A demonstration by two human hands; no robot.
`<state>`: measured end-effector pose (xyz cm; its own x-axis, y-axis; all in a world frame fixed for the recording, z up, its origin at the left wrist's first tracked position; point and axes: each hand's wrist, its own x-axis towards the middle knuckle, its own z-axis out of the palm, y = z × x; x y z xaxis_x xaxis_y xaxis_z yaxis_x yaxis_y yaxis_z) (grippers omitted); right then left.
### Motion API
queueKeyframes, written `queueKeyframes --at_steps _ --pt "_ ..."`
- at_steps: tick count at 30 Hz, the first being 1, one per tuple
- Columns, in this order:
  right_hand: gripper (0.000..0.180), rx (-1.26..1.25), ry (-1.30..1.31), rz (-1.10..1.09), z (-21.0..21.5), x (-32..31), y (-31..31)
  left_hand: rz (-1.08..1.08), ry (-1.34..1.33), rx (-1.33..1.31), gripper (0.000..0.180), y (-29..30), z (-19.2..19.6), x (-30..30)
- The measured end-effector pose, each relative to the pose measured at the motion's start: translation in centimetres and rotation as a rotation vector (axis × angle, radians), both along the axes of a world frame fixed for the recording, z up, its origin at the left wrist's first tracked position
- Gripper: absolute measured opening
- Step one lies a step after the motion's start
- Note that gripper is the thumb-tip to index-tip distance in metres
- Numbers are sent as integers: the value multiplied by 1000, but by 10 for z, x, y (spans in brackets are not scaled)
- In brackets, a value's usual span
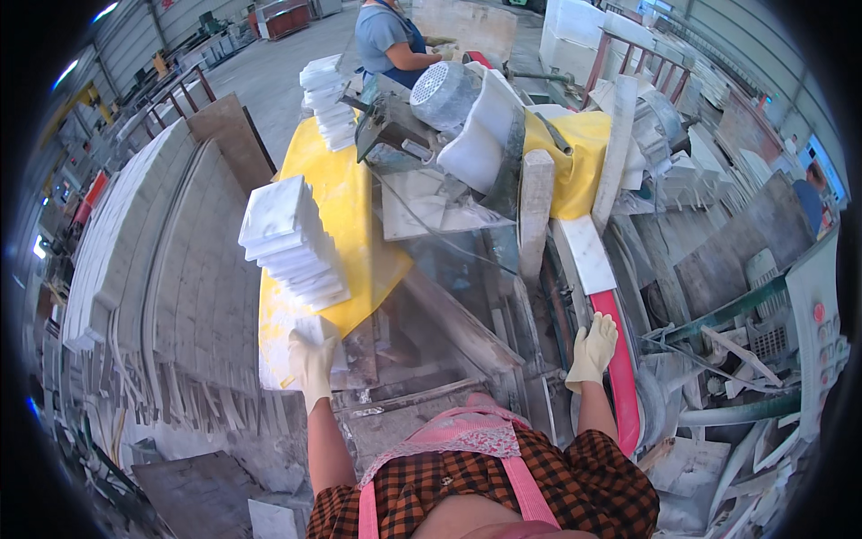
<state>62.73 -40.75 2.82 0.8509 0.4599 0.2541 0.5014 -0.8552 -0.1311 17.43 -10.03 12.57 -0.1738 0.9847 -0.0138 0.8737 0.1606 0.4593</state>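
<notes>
My left hand (311,366), in a cream glove, is at the near end of the yellow-covered bench. Its thumb and fingers close round the near edge of a white marble tile (316,330). Just beyond stands a tall, uneven stack of white marble tiles (285,226). My right hand (593,352), gloved alike, is over the left edge of a red conveyor belt (621,386), fingers stretched out and holding nothing. A white marble piece (582,251) lies farther along the belt line, apart from that hand.
A machine with a white motor (442,94) stands ahead, between wooden posts (536,207). Stacked long slabs (135,234) fill the left. At right is a control panel (817,332) with a red button. Another person (388,43) works beyond the machine.
</notes>
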Motion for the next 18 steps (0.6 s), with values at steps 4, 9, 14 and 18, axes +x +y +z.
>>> queueKeyframes --at_steps 4,9,14,18 --pt "54 -3 3 -3 -1 1 -3 12 -25 14 77 1 0 1" --pt "52 5 3 -6 -1 0 -5 7 7 20 78 2 -4 1" --pt "50 13 -1 -12 0 -1 -9 -3 21 32 78 3 -7 -1" --pt "49 8 -4 -16 -1 -1 -11 -6 8 40 78 4 -9 -2"
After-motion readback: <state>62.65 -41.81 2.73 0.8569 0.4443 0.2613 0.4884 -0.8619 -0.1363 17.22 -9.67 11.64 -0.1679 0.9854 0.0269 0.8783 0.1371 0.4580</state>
